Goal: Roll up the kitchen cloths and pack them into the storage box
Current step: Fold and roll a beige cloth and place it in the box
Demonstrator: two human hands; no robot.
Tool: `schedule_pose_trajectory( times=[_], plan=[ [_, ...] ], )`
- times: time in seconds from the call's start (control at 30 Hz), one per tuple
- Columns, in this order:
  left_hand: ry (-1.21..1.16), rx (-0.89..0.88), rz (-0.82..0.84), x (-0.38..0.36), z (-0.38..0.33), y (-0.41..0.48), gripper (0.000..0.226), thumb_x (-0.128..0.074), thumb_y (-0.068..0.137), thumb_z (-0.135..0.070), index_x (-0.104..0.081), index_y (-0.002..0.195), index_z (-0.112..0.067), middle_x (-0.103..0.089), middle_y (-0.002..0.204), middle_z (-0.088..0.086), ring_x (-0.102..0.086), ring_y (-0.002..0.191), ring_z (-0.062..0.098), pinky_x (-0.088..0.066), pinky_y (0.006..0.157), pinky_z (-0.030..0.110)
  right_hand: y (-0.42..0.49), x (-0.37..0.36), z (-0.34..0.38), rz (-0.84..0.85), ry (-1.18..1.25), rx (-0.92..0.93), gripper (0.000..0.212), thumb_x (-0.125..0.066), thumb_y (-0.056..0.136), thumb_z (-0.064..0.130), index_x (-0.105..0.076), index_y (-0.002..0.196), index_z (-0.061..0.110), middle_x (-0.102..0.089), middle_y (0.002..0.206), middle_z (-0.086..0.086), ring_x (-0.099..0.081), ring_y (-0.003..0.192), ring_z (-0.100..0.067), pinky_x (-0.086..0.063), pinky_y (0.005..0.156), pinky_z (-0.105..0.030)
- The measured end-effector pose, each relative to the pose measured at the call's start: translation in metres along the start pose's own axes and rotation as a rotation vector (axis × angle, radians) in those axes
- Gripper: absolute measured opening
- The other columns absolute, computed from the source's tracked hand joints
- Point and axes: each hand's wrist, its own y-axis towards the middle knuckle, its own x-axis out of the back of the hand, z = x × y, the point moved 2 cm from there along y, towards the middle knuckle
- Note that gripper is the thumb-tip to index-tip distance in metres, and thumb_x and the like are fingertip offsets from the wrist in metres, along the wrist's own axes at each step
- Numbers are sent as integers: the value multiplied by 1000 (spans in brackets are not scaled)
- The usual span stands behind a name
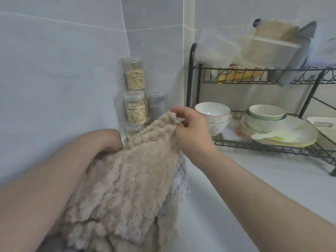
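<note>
A beige, bumpy kitchen cloth (127, 179) hangs lifted over the white counter, in front of the wall corner. My right hand (190, 131) pinches its upper corner between thumb and fingers. My left hand (107, 140) reaches in behind the cloth's left edge; the fabric hides its fingers, so its hold cannot be made out. A second, pale grey-white cloth (180, 180) shows under the beige one at its right edge. No storage box is in view.
Clear jars of oats (135, 79) stand stacked in the corner behind the cloth. To the right, a black wire dish rack (263, 144) holds bowls (212, 110), plates and plastic containers. The white counter (254, 188) stretches to the right of my right arm.
</note>
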Motion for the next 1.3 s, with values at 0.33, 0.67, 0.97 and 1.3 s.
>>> schedule_pose_trajectory(
  times=[0.33,0.67,0.97,1.3],
  plan=[
    [-710,-128,-757,84,7,-113,18,-50,76,-18,-55,63,-6,-59,69,9,-51,66,27,-33,55,31,-66,62,92,-221,90,182,52,-47,89,-2,-55,134,23,-64,116,11,-61,75,4,-53,73,-14],
    [-1465,-570,-839,116,-46,-245,12,-51,92,-18,-58,88,-9,-50,80,9,-46,69,19,-40,57,30,-153,184,161,-479,-41,276,43,-57,90,8,-58,128,27,-63,87,29,-52,55,-7,-51,53,-27],
    [-1434,-435,-269,76,-132,-234,11,-54,95,-15,-60,89,-9,-64,84,19,-63,76,30,-53,72,43,-163,273,110,-548,-265,33,31,-63,87,9,-67,115,21,-68,95,3,-63,74,-12,-50,66,-23],
    [-863,-332,-237,-57,-205,-144,15,-49,94,-24,-57,86,-15,-60,86,8,-57,79,24,-45,71,36,-154,260,-65,-298,-498,-329,39,-58,94,28,-57,132,20,-62,120,4,-63,99,-15,-54,73,-22]
  ],
)
